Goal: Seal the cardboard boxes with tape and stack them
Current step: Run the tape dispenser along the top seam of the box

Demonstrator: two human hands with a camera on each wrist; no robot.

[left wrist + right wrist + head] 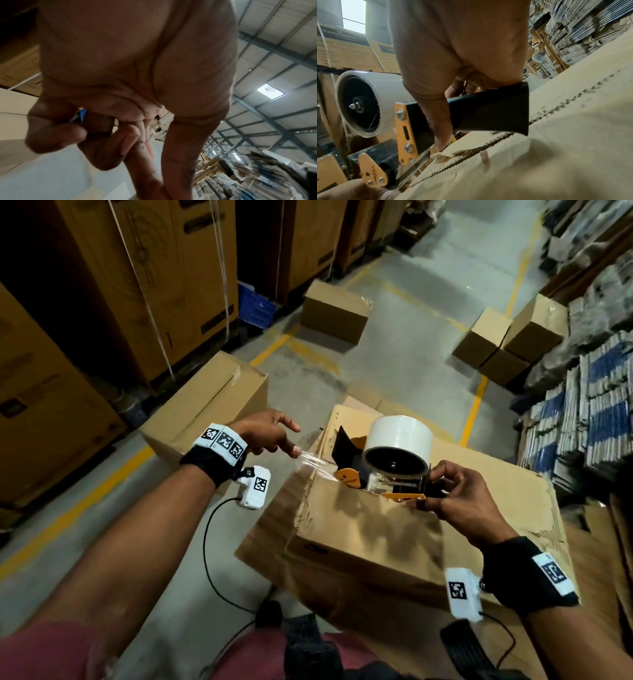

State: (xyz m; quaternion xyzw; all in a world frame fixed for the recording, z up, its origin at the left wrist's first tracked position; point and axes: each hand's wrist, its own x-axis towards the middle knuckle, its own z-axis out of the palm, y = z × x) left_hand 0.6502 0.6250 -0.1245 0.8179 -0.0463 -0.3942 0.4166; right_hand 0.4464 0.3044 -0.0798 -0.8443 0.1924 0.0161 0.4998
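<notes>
Two hands busy over one cardboard box [376, 529], sitting on a pile of flattened cardboard sheets [534, 508] right in front. Right hand [459, 501] wrapped around the black handle of the tape dispenser [387, 474], thumb and fingers curled round the grip; same grip clear in the right wrist view [447, 75], black handle [489, 115] resting just above the box's top seam. Dispenser parked at the far edge of the box top, orange side plates and big roll of clear tape [397, 440] sticking up above it. Left hand [270, 433] off the far-left corner of that box, pinching the loose end of the clear tape strip [313, 463] between thumb and fingertips, index finger stretched out. Strip pulled taut from the dispenser mouth to the pinch, hanging past the box corner. Left wrist view mostly palm [137, 60] and curled fingers [56, 135], blurry, tape itself not readable there.

Around the box: second long box [205, 409] lying on the floor to its left, one closed box [335, 309] farther out on the grey floor beyond it, small cluster of boxes [510, 340] far right of it. Stacked flat cartons [589, 412] on the right, tall strapped cartons [144, 285] on the left.
</notes>
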